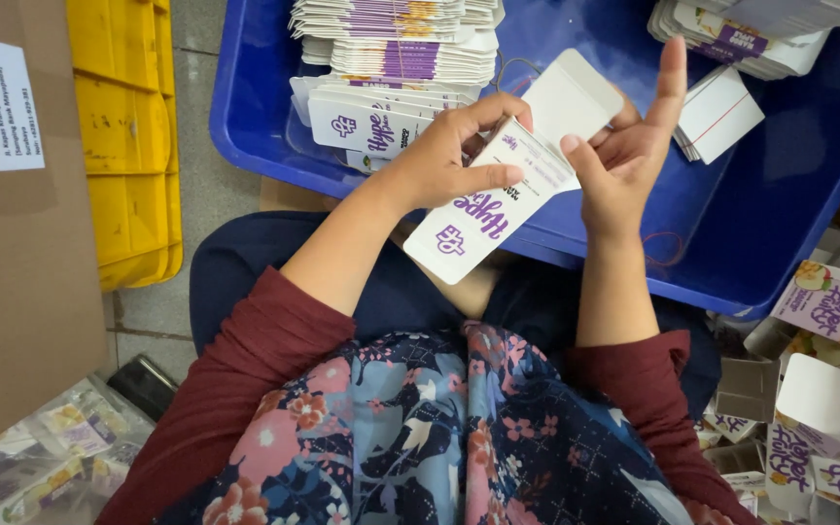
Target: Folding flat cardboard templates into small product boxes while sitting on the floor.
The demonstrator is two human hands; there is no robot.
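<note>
Both hands up over the near rim of a blue tub (731, 262), above the lap. Left hand (439, 160) pinches a flat white carton (498, 199) with purple print, thumb along its face, fingers curled over the top edge. Right hand (624, 156) touches the carton's upper end, thumb pressed on the panel, index finger pointing straight up, other fingers folded behind the open white flap. Carton tilts, lower corner toward the lap. Inside the tub: stacks of flat cartons (396, 44) at far left, another stack (731, 34) at far right. Yellow crate (128, 136) and cardboard box (12, 233) at left. Folded cartons (828, 408) piled at right.
</note>
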